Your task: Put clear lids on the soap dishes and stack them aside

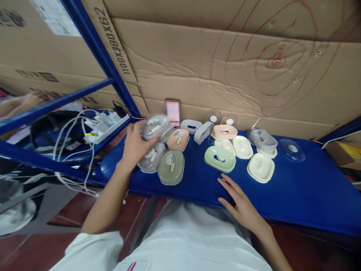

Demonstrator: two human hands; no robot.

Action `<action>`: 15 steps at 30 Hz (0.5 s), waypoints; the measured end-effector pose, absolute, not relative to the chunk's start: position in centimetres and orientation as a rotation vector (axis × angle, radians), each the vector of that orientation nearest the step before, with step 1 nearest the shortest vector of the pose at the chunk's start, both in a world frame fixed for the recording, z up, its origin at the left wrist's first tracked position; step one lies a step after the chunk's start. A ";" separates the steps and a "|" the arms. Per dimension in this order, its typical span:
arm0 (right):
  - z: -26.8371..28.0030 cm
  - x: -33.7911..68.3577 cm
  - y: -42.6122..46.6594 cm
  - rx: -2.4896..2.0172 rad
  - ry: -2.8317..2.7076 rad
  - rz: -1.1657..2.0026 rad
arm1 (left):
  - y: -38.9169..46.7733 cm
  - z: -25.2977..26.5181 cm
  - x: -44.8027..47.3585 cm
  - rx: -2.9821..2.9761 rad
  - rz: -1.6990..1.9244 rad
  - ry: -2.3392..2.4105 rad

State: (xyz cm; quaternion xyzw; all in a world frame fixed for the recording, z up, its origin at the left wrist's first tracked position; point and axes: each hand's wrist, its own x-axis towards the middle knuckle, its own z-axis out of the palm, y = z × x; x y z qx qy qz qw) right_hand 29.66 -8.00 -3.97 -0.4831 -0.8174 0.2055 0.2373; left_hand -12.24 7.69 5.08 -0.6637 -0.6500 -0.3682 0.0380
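My left hand (138,141) is closed round a grey soap box with a clear lid (154,130), thumb at its front edge and fingers at its far left. Under and beside it stand another lidded grey box (151,160), a pink one (178,139) and a green one (170,169). With fingers spread, my right hand (235,199) hovers low at the front of the blue table, holding nothing. Just beyond its fingertips lies a light green soap dish insert (220,159). A pink insert (224,131) rests behind it, partly over a cream base.
Cream bases (261,167), grey inserts (203,132) and a clear lid (291,150) lie on the blue table (194,184). A phone (173,112) leans on the cardboard wall behind. Leftward are a blue metal frame (98,49), a power strip (108,130) with cables, and another person's hand (35,99).
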 end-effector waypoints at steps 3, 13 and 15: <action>-3.8 29.7 -8.1 -1.296 -2.239 0.366 | 9.8 3.6 -12.7 -2.054 -1.009 -2.124; -2.0 31.0 -1.7 -1.406 -2.370 -0.067 | 7.4 4.1 -11.5 -2.151 -1.082 -1.902; -1.6 30.9 -0.8 -1.366 -2.420 -0.056 | 4.6 4.5 -9.2 -2.258 -1.072 -1.761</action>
